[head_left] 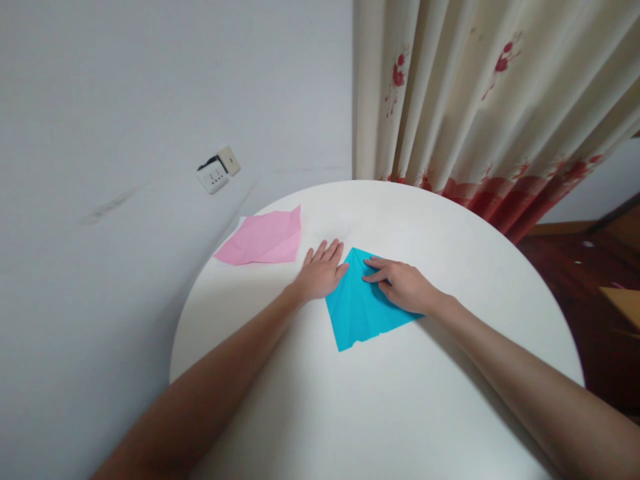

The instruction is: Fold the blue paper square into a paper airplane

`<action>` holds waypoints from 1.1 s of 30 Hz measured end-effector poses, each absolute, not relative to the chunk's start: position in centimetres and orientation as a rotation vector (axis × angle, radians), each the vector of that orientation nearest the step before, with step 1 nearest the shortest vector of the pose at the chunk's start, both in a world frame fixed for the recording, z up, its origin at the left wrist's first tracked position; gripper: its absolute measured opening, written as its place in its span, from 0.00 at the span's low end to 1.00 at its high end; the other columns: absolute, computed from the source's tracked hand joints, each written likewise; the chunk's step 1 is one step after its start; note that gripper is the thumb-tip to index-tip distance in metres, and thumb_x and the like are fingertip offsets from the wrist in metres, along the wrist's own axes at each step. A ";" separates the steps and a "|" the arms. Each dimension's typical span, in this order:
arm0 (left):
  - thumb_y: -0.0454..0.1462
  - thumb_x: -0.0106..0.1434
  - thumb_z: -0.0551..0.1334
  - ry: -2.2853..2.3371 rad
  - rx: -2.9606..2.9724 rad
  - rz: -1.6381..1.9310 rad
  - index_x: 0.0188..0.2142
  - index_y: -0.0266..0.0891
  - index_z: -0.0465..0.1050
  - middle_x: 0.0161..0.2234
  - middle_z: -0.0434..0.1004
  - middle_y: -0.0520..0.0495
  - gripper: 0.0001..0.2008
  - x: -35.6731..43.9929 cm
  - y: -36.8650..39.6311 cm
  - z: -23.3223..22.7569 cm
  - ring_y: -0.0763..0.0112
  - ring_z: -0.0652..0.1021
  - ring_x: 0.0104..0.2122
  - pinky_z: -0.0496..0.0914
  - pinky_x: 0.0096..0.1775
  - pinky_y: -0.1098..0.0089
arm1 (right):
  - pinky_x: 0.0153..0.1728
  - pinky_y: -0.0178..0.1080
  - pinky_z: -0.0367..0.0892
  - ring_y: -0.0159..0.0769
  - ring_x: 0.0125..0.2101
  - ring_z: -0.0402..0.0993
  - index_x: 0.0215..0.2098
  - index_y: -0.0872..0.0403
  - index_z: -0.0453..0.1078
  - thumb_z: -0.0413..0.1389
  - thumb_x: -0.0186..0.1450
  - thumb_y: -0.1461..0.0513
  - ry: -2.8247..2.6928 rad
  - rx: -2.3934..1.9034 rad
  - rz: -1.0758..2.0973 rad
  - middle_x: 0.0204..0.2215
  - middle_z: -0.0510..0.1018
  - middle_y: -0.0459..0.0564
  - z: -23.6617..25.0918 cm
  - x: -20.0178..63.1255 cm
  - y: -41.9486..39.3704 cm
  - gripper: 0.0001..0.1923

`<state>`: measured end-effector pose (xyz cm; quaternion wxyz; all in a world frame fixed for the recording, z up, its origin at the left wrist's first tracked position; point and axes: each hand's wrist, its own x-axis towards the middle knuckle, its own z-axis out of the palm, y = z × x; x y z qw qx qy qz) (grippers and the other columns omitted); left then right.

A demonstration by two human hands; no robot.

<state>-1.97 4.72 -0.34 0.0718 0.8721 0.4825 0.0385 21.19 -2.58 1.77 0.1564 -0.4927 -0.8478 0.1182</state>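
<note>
A blue sheet of paper (357,313), folded toward a point at its far end, lies on the round white table. Its near edge looks uneven, with small nicks. My left hand (321,270) rests flat with fingers spread at the paper's left edge, the thumb touching the paper. On the right part of the sheet, my right hand (400,283) lies with its index and middle fingers stretched out and apart. That hand and wrist hide part of the paper's right side. Neither hand grips anything.
Pink paper (265,238), with a white edge showing beneath, lies at the table's far left. The white table (380,407) stands by a wall with a socket (214,177). A cream curtain with red flowers (450,87) hangs behind it at the right.
</note>
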 end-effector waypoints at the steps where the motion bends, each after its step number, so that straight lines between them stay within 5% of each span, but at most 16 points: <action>1: 0.51 0.75 0.42 1.462 2.622 0.139 0.73 0.44 0.45 0.74 0.43 0.43 0.31 -1.9 4.8 -0.4 0.46 0.47 0.72 0.45 0.67 0.40 | 0.58 0.51 0.69 0.48 0.63 0.66 0.53 0.48 0.79 0.51 0.65 0.70 -2.430 -1.410 0.339 0.64 0.70 0.50 1.8 21.2 -2.6 0.24; 10: 0.45 0.75 0.49 1.486 2.629 0.301 0.70 0.43 0.55 0.72 0.52 0.44 0.26 -1.8 5.4 -0.8 0.47 0.54 0.70 0.50 0.66 0.40 | 0.59 0.48 0.68 0.46 0.64 0.65 0.54 0.47 0.78 0.51 0.65 0.70 -2.447 -1.434 0.342 0.64 0.69 0.49 1.9 21.1 -2.5 0.24; 19: 0.31 0.70 0.54 0.980 2.889 0.567 0.58 0.40 0.74 0.62 0.71 0.43 0.19 -1.0 5.4 -0.1 0.59 0.70 0.63 0.64 0.64 0.56 | 0.58 0.48 0.69 0.47 0.63 0.66 0.53 0.48 0.79 0.50 0.66 0.70 -2.444 -1.422 0.329 0.64 0.70 0.49 1.9 21.0 -2.6 0.24; 33: 0.34 0.74 0.50 1.017 2.788 0.326 0.65 0.39 0.64 0.69 0.59 0.43 0.22 -0.2 3.3 -1.1 0.61 0.64 0.67 0.57 0.67 0.61 | 0.59 0.48 0.68 0.47 0.63 0.66 0.52 0.47 0.79 0.50 0.65 0.71 -2.433 -1.399 0.338 0.63 0.71 0.47 1.9 21.0 -2.6 0.24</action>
